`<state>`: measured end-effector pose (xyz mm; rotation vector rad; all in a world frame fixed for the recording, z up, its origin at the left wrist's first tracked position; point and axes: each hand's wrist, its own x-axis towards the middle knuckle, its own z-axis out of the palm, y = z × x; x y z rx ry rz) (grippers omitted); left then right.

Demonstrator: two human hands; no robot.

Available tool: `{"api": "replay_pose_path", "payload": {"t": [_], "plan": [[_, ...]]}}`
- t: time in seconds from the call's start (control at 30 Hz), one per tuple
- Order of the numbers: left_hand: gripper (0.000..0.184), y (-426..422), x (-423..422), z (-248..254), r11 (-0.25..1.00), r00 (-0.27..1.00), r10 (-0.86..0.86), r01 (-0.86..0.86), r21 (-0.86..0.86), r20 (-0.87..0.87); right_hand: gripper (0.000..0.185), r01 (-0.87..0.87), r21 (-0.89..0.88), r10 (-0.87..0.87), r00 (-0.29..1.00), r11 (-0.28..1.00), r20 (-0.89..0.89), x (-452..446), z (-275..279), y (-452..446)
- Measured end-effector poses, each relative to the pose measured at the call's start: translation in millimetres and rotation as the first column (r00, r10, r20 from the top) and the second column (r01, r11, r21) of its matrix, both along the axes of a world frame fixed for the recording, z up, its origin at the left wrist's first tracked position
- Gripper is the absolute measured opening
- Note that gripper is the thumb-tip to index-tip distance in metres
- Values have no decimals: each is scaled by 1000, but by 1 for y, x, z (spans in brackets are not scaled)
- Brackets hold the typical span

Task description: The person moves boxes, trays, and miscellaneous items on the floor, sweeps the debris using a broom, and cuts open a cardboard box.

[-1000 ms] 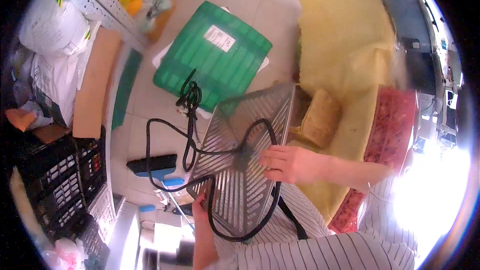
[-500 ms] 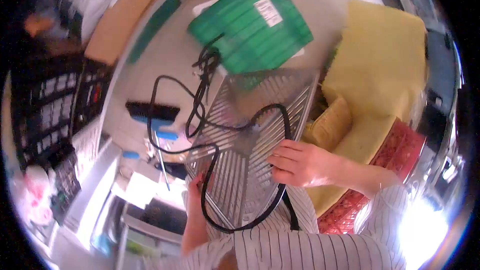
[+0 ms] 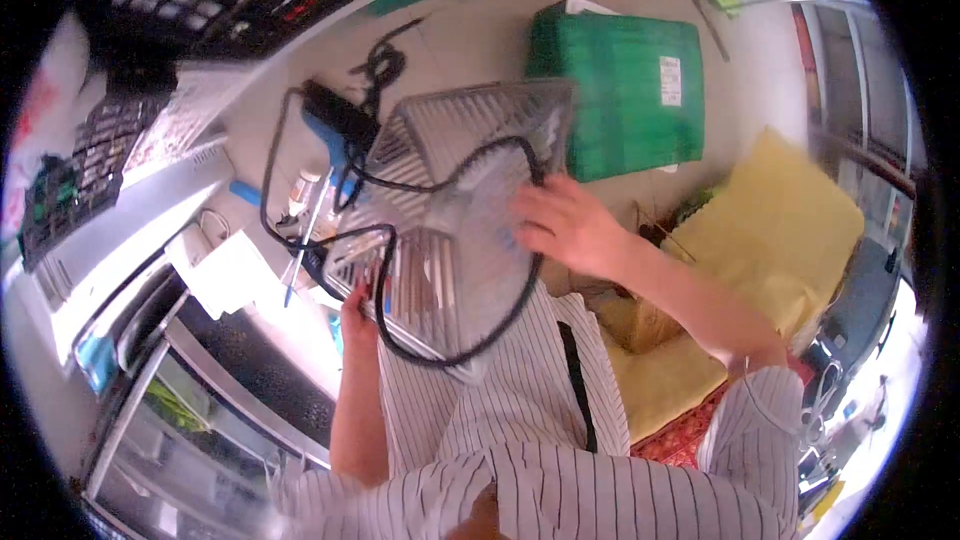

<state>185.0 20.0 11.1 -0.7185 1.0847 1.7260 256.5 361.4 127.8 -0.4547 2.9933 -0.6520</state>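
Observation:
A grey, see-through slatted panel [image 3: 470,230] is tilted in front of my striped clothing. My left hand [image 3: 361,318] grips its near left edge, with the fingers partly hidden behind the rim. Across the panel's face runs a black cord [image 3: 440,363] in a wide loop, and its bunched far part trails off to the upper left. My right hand [image 3: 568,227] is over the panel's right side with its fingers loosely stretched out. The cord passes under these fingers; whether they press on it is blurred.
Beyond the panel, a green wrapped package [image 3: 630,90] with a white label is on the floor. To the right stands a seat with a yellow cover [image 3: 770,240]. A broom with a black head [image 3: 340,113] is at the left. A glass-fronted cabinet [image 3: 195,430] is at lower left.
My view has turned, so the package and seat appear farther right and the surroundings are rotated. The panel, cord and both hands now appear farther left and higher. My left hand keeps its grip.

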Motion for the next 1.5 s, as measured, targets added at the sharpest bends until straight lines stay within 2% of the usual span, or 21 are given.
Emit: {"api": "replay_pose_path", "payload": {"t": [0.07,0.2,0.23,0.33,0.4,0.47,0.5,0.57,0.67,0.73,0.87,0.93,0.97,1.0,1.07,1.1,1.2,1.27,1.33,1.4,1.5], "plan": [[36,-40,-15,-57,965,956,248,-257,42,159,16,14,14,-14,1000,1000,-25,-31,-25,-14],[32,-63,-51,-93,892,877,415,-444,80,241,17,68,203,-54,996,977,-76,-89,-70,-43],[31,-72,-59,-108,862,904,389,-426,275,180,19,91,277,-69,994,956,-89,-103,-82,-50],[30,-81,-83,-128,827,820,526,-555,89,226,23,142,358,-122,990,923,-77,-131,-123,-71],[29,-87,-98,-147,840,839,519,-536,82,166,26,197,344,-213,977,918,10,-141,-141,-84],[28,-86,-95,-141,988,917,112,-144,-56,-383,30,256,336,-303,948,906,96,-150,-160,-96],[28,-93,-99,-155,986,919,120,-153,-59,-376,30,268,362,-354,915,893,196,-155,-169,-101],[26,-100,-114,-185,885,886,463,-463,50,17,30,265,391,-394,869,881,299,-159,-191,-106],[22,-86,-129,-191,896,893,443,-444,9,-75,33,307,245,-374,874,920,311,-161,-233,-105],[26,-90,-137,-223,851,847,523,-512,-120,95,32,390,102,-399,840,915,368,-160,-253,-106],[39,-87,-145,-263,818,816,575,-575,-26,65,31,466,80,-420,693,881,586,-165,-292,-107],[40,-81,-145,-268,772,772,627,-634,47,107,29,924,-96,-305,218,369,927,-154,-331,-102],[43,-77,-149,-273,755,751,650,-656,13,114,27,977,-163,-252,194,138,948,-160,-326,-109],[43,-72,-152,-278,750,746,656,-662,12,116,27,976,-161,-250,194,145,949,-166,-330,-117],[44,-65,-154,-284,728,732,666,-680,89,143,29,909,85,-685,242,407,687,-174,-339,-129],[45,-61,-158,-288,770,774,629,-634,76,74,29,905,84,-679,248,416,691,-177,-348,-128],[45,-57,-173,-306,779,789,614,-611,140,25,30,991,-128,-697,58,-48,715,-184,-372,-125],[45,-66,-192,-323,780,793,609,-604,165,26,29,899,3,-67,-37,-439,997,-189,-381,-110],[45,-74,-210,-336,797,817,577,-561,225,-6,27,923,62,17,-59,-381,998,-198,-395,-99],[47,-66,-239,-330,809,828,560,-551,204,19,26,976,-157,-127,139,-150,982,-211,-417,-93],[40,-57,-285,-354,814,846,522,-459,355,-104,24,860,-417,-237,357,-293,904,-255,-438,-99]]}}
